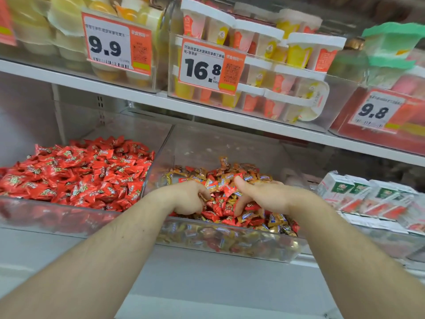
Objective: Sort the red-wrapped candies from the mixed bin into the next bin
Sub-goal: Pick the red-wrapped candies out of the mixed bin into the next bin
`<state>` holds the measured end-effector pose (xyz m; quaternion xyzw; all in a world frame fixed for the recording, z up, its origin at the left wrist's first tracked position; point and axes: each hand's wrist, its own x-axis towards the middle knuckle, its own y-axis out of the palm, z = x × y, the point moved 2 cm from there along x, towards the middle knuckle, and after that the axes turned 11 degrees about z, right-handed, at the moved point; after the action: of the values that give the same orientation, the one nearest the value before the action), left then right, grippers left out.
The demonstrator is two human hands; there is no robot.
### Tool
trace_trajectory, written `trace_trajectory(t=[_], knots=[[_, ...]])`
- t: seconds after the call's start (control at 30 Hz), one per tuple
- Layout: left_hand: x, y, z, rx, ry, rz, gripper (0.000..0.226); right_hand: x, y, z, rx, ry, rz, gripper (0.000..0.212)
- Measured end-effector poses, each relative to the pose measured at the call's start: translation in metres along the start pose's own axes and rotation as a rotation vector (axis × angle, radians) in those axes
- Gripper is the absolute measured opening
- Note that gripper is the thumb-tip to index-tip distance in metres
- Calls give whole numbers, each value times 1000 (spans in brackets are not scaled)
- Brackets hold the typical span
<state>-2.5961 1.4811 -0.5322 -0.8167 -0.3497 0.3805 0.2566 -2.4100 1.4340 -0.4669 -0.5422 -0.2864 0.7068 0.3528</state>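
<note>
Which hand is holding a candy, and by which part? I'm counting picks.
Cannot tell: both the left hand and right hand dig into the mixed bin, fingertips buried.

Mixed bin [230,245] sat at centre of lower shelf, next bin [57,217] just left of it, cartons [358,194] to its right, both hands [190,199] [262,196] in mixed bin on candies [220,208], cup tubs [253,65] on shelf above.

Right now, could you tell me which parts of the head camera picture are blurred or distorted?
In the head view, the right edge smears: the green-and-white packets and the 9.8 price tag look motion-blurred. The wide lens tilts and bows the shelf edge. The mixed bin front wall clouds the candies behind it; both hands stay fairly sharp.
</note>
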Motion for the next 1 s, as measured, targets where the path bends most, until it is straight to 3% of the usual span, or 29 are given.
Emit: trace_trajectory(t=[0.1,0.2,0.27,0.33,0.47,0.57,0.77,0.87,1.0], knots=[[-1,1,-1,-25,34,44,45,-11,4,-7,190,-100,-79,74],[1,1,-4,-1,42,85,44,-9,2,-20,430,-160,-372,37],[3,2,-7,26,44,51,31,-6,1,-30,403,-92,-518,18],[7,4,-10,44,38,33,28,-1,2,-38,287,-9,-510,32],[15,10,-16,97,-8,50,64,9,10,-41,65,60,-356,43],[15,11,-17,108,-23,61,75,18,16,-40,-26,79,-326,44],[4,0,-6,9,-49,-29,54,21,22,-48,12,42,-347,55],[-1,0,0,-208,-8,-38,52,18,25,-47,12,20,-340,66],[0,-2,-5,-169,17,-141,41,13,26,-47,7,4,-348,68]])
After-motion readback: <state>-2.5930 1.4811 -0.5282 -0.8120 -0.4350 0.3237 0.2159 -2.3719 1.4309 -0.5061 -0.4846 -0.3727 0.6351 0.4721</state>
